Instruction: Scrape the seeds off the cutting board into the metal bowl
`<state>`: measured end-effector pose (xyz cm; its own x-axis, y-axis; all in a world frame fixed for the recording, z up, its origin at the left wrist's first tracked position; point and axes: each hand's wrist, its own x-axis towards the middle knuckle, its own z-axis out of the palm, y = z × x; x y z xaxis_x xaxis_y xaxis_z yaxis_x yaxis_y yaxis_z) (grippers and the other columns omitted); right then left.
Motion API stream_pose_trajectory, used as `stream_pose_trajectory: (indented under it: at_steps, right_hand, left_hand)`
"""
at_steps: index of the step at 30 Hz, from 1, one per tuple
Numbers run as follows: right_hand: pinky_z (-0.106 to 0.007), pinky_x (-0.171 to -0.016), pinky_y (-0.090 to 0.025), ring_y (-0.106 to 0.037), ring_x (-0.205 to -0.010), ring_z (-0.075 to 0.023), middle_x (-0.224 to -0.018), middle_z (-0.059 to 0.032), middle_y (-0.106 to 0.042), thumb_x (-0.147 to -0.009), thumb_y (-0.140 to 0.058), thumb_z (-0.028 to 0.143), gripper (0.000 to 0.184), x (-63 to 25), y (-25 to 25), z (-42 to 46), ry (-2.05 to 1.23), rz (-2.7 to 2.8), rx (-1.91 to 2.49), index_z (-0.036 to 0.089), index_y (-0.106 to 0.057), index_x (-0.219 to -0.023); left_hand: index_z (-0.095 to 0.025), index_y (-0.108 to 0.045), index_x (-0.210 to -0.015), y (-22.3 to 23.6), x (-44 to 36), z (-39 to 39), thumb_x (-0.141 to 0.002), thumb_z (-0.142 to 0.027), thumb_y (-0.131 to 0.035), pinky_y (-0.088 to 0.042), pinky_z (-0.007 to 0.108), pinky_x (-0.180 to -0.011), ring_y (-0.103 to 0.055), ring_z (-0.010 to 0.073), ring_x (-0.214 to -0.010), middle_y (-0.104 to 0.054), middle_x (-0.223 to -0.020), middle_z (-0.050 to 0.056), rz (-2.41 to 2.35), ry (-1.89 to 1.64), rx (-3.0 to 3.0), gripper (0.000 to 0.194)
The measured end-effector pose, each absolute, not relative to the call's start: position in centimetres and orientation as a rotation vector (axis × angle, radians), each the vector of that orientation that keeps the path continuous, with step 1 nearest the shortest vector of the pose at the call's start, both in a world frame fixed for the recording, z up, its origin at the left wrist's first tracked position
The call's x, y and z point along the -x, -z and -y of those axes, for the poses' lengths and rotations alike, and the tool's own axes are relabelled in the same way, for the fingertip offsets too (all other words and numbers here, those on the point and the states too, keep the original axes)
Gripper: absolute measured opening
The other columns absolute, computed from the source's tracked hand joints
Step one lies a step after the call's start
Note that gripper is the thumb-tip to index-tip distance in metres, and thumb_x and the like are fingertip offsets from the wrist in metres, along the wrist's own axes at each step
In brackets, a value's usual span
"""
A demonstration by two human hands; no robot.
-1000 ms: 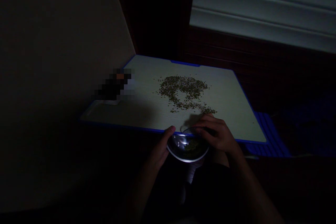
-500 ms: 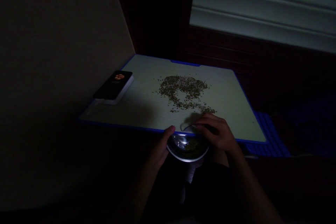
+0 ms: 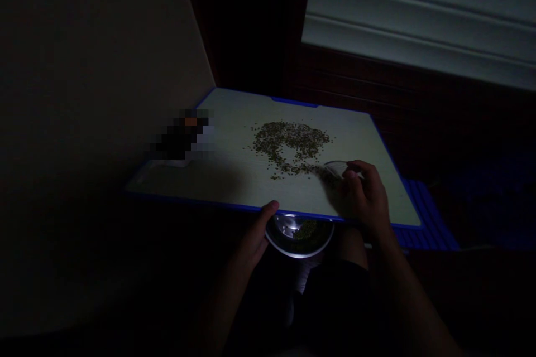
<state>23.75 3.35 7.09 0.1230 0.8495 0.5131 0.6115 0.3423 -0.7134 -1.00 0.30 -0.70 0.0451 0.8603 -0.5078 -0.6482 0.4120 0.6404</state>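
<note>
A pale board with a blue rim (image 3: 234,178) carries a spread of small greenish-brown grains (image 3: 291,145). My left hand (image 3: 257,234) grips the left edge of a shiny metal bowl (image 3: 298,234) held just below the board's near edge, with some grains inside. My right hand (image 3: 364,195) rests on the board at the right end of the grain pile, fingers closed around a small clear cup (image 3: 335,169) lying against the grains.
A dark phone-like object (image 3: 180,139), blurred out, lies at the board's left edge. A pale wall rises on the left, and a dark wooden headboard and light bedding lie beyond. Blue fabric (image 3: 427,223) shows to the right of the board.
My right hand has lifted from over the bowl and moved right and forward onto the board, carrying the clear cup to the grains. The left hand and bowl have stayed put.
</note>
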Motion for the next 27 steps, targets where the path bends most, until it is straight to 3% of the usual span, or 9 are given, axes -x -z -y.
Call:
stream_pose_trajectory:
  at_steps: [8, 11, 16, 27]
  right_hand:
    - [-0.040, -0.082, -0.059, -0.073, -0.089, -0.0228, -0.113, -0.0074, -0.074, -0.103, -0.056, 0.044, 0.031, -24.9, -6.8, -3.3, -0.275, 1.551, 1.385, 0.026, -0.064, -0.128]
    - [-0.042, -0.089, -0.058, -0.074, -0.099, -0.0259, -0.113, -0.0081, -0.077, -0.100, -0.061, 0.044, 0.033, -25.4, -6.9, -3.0, -0.257, 1.561, 1.427, 0.025, -0.069, -0.125]
    - [-0.041, -0.083, -0.059, -0.074, -0.091, -0.0257, -0.105, -0.0075, -0.079, -0.095, -0.065, 0.046, 0.033, -26.5, -7.3, -1.6, -0.238, 1.554, 1.559, 0.023, -0.074, -0.118]
    - [-0.044, -0.089, -0.062, -0.077, -0.097, -0.0269, -0.109, -0.0066, -0.081, -0.094, -0.067, 0.043, 0.026, -27.6, -6.6, 2.8, -0.425, 1.598, 1.598, 0.025, -0.075, -0.112]
  left_hand:
    - [-0.014, -0.076, -0.119, 0.7, 0.9, -0.4, -0.075, -0.037, -0.092, -0.055, 0.045, -0.108, -0.071, 0.0330, -0.122, -0.078, -0.126, 0.015, -0.967, -1.187, -0.263, 0.053]
    - [-0.013, -0.075, -0.121, 0.8, 1.0, -0.4, -0.073, -0.037, -0.093, -0.055, 0.044, -0.108, -0.071, 0.0329, -0.122, -0.078, -0.127, 0.015, -0.977, -1.208, -0.268, 0.056]
    - [-0.015, -0.072, -0.125, 0.9, 1.1, -0.3, -0.077, -0.037, -0.091, -0.054, 0.043, -0.110, -0.069, 0.0315, -0.127, -0.076, -0.132, 0.015, -0.953, -1.207, -0.305, 0.056]
    - [-0.015, -0.076, -0.121, 0.9, 1.0, -0.3, -0.072, -0.038, -0.093, -0.055, 0.042, -0.107, -0.070, 0.0326, -0.125, -0.077, -0.128, 0.014, -0.963, -1.198, -0.268, 0.057]
